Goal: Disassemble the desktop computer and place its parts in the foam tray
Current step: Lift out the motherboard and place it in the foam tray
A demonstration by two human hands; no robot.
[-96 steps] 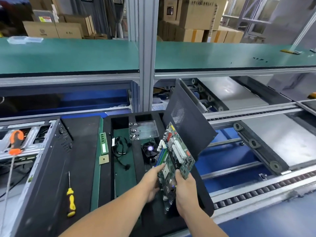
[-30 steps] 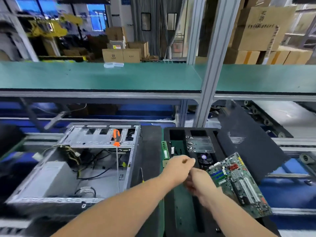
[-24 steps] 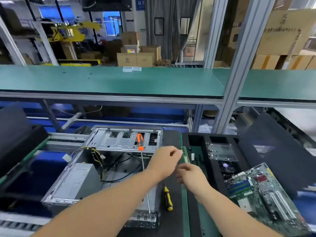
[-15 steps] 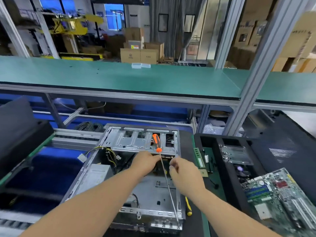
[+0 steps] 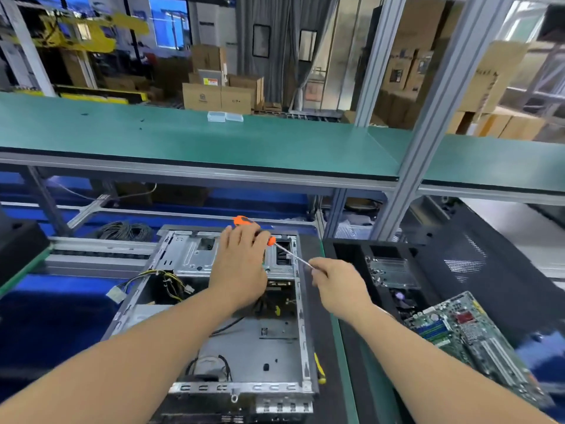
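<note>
The open computer case (image 5: 238, 341) lies on its side in front of me, with loose cables and a grey power supply inside. My left hand (image 5: 241, 267) grips the orange handle of a long screwdriver (image 5: 289, 254) above the case's drive bay. My right hand (image 5: 339, 286) pinches the screwdriver's thin metal shaft near its tip. The black foam tray (image 5: 345, 255) stands to the right of the case. The green motherboard (image 5: 470, 341) lies at the tray's near right, and a clear plastic box (image 5: 391, 270) sits in a slot further back.
A yellow-handled screwdriver (image 5: 319, 368) lies on the black mat beside the case's right wall. A black side panel (image 5: 489, 270) leans at the far right. A green shelf (image 5: 198, 139) runs above on aluminium posts. A coil of black cable (image 5: 125, 231) lies behind the case.
The motherboard went from my hands into the tray. My view swung left to the case. Both hands reached the orange screwdriver and lifted it; it now lies slanted between them.
</note>
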